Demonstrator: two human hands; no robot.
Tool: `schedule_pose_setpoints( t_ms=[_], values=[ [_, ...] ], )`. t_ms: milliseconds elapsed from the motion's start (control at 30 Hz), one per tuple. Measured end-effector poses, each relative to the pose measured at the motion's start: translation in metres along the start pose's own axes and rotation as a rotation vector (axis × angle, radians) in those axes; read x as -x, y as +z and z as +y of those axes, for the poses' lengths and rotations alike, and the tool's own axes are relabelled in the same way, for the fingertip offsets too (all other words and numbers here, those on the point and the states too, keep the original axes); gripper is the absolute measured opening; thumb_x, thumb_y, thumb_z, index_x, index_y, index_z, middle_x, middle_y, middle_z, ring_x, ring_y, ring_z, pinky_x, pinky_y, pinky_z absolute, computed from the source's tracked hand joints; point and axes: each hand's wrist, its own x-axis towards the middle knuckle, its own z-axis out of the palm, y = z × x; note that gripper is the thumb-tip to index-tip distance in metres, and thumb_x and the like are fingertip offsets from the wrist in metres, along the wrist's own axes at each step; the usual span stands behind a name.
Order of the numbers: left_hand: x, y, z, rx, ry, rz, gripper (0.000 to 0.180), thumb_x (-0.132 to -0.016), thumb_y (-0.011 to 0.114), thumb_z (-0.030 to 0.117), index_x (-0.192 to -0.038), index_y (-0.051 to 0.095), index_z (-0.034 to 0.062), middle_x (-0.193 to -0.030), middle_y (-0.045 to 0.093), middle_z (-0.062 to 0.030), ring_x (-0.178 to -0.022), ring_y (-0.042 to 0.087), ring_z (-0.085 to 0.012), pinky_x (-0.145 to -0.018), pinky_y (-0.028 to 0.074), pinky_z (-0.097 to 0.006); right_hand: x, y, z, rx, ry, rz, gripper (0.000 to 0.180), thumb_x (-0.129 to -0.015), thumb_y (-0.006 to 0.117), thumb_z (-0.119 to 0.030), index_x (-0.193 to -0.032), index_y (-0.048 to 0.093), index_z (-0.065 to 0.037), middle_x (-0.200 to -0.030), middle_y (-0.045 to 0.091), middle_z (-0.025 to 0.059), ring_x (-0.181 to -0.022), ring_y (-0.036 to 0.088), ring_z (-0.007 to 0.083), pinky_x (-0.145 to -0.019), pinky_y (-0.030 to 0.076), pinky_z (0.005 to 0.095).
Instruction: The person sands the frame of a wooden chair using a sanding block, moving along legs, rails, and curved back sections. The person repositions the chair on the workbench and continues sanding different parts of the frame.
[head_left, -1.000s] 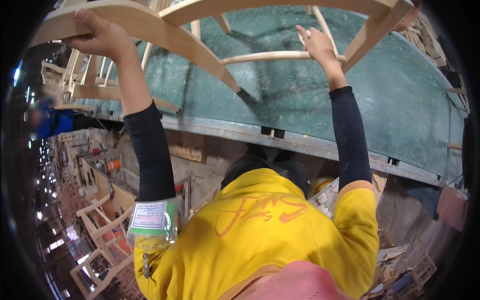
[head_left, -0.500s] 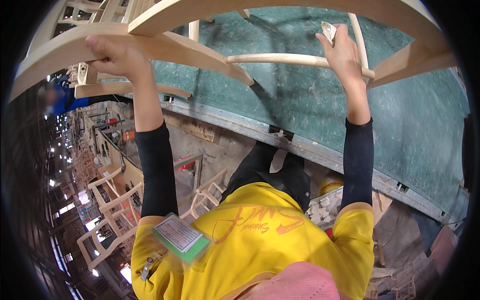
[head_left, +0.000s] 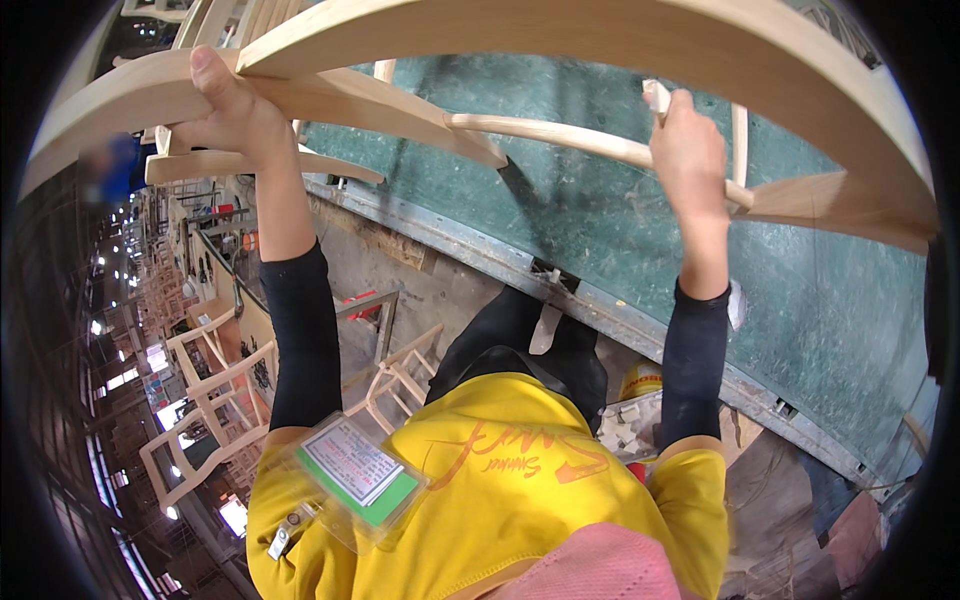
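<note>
Wooden chair frame (head_left: 600, 40) held over the green bench top (head_left: 820, 290). My left hand (head_left: 232, 112) is closed around a curved rail; my right hand (head_left: 690, 150) presses a pale pad, probably sandpaper, onto the round rung (head_left: 545, 135). Risk: frame may twist if left grip slackens. Bench surface scuffed; unfinished chairs (head_left: 220, 400) stacked at left.

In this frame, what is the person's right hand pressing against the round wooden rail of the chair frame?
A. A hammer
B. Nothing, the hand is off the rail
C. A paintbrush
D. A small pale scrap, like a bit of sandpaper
D: the right hand grips the round rail with a small pale scrap sticking out above the fingers, while the left hand steadies a curved flat wooden piece.
</note>
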Motion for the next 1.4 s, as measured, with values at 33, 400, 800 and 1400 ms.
schedule_pose_setpoints(
  t_ms=[33, 400, 800, 1400],
  values=[
    [-0.010, -0.014, -0.003, -0.008, 0.060, 0.012, 0.055, -0.087, 0.071, 0.037, -0.110, 0.051, -0.0088, -0.103, 0.060, -0.0150, -0.086, 0.061, -0.0193, -0.076, 0.052, -0.033, 0.006, 0.002, -0.014, -0.012, 0.003, -0.008, 0.023, -0.097, 0.052, -0.019, -0.093, 0.058, 0.003, -0.079, 0.068, 0.0275, -0.081, 0.068, 0.0458, -0.074, 0.054, 0.0539],
    [-0.032, -0.055, -0.074, 0.072, -0.078, 0.052, 0.053, -0.087, 0.069, 0.040, -0.096, 0.057, -0.0104, -0.087, 0.063, -0.0127, -0.074, 0.061, -0.0210, -0.067, 0.050, -0.035, 0.073, 0.082, -0.040, 0.004, -0.408, 0.510, 0.025, -0.091, 0.058, -0.012, -0.112, 0.067, 0.000, -0.105, 0.068, 0.0212, -0.100, 0.064, 0.0375, -0.091, 0.049, 0.0469],
    [-0.033, -0.065, -0.061, -0.207, -0.026, -0.041, 0.058, -0.088, 0.071, 0.042, -0.105, 0.063, -0.0126, -0.095, 0.069, -0.0169, -0.084, 0.066, -0.0233, -0.077, 0.052, -0.037, 0.066, 0.039, -0.039, -0.921, 0.063, -0.029, 0.034, -0.103, 0.056, -0.033, -0.103, 0.067, -0.001, -0.085, 0.070, 0.0058, -0.078, 0.067, 0.0121, -0.068, 0.053, 0.0285],
    [-0.019, -0.038, -0.052, 0.149, -0.197, 0.019, 0.035, -0.093, 0.071, 0.024, -0.114, 0.060, -0.0018, -0.100, 0.064, -0.0076, -0.088, 0.060, -0.0141, -0.079, 0.048, -0.031, -0.021, 0.087, -0.164, -0.666, -0.398, -0.368, 0.034, -0.090, 0.074, -0.024, -0.115, 0.066, -0.002, -0.105, 0.072, 0.0079, -0.093, 0.069, 0.0171, -0.083, 0.056, 0.0319]
  ],
)
